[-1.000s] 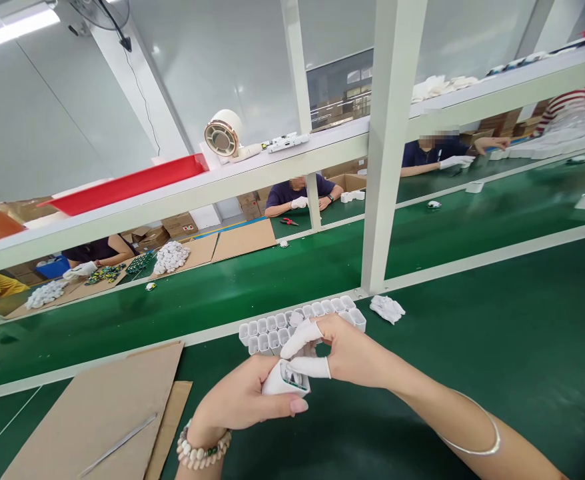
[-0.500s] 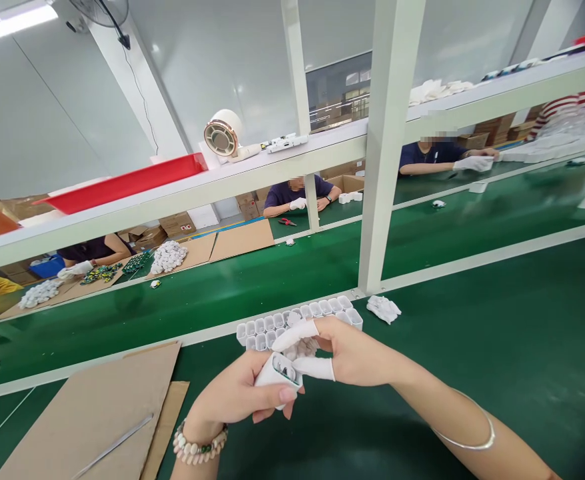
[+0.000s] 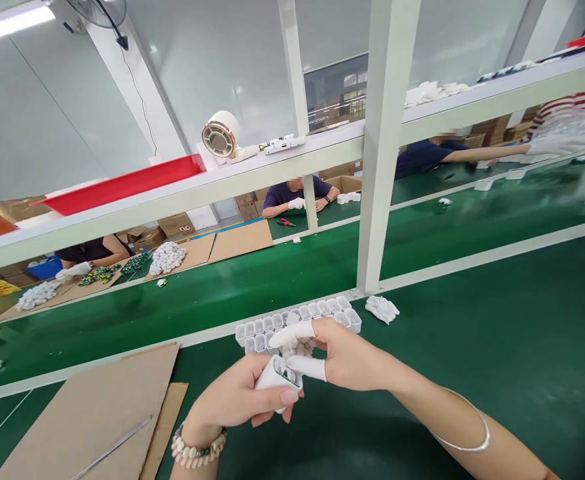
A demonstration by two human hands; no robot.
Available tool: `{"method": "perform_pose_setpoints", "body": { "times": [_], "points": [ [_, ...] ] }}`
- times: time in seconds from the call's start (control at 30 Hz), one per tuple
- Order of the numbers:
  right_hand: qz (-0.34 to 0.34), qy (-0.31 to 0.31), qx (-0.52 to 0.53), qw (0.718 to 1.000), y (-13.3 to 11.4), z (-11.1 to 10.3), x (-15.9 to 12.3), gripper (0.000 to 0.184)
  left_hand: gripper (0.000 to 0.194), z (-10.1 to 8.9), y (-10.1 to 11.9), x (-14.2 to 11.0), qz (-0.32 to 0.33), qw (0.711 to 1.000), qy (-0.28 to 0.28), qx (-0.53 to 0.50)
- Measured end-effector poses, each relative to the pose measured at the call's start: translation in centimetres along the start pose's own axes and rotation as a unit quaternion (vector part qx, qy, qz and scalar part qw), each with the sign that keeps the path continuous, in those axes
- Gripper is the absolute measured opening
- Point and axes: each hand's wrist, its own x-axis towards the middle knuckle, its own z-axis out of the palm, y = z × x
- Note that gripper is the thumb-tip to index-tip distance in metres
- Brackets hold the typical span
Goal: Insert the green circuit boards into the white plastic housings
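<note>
My left hand (image 3: 237,400) is closed round a small white open-ended housing (image 3: 275,375), held just above the green table. Inside its open end something dark shows. My right hand (image 3: 345,360) wears white finger cots on thumb and forefinger, and its thumb tip presses at the housing's opening in a pinch; I cannot make out whether it holds anything. Right behind the hands lies a double row of the same white housings (image 3: 322,310) along the table's far edge.
Sheets of cardboard (image 3: 87,417) with a thin metal rod lie at the left. A crumpled white glove (image 3: 381,308) sits by the white frame post (image 3: 377,167). Beyond runs a green conveyor (image 3: 252,280); other people work across it, with piles of white parts.
Both hands and the housing have drifted slightly left and up, and the left hand has tilted the housing. A person at the far right has stretched an arm out to the right.
</note>
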Motion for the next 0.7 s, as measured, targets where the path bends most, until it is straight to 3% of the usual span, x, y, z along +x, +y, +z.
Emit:
{"method": "perform_pose_setpoints", "body": {
  "times": [0.4,0.57,0.7],
  "points": [
    [-0.028,0.026,-0.001,0.999,0.7,1.2,0.7,0.033,0.040,0.1,0.0,0.2,0.000,1.000,0.011,0.003],
    [-0.038,0.031,0.103,0.994,0.6,0.9,1.1,0.025,0.040,0.1,-0.2,0.1,0.018,0.999,0.025,-0.017],
    [-0.041,-0.005,0.129,0.991,0.3,0.3,1.0,0.026,0.039,0.2,-0.2,0.0,0.028,0.999,0.042,-0.018]
  ]
}}
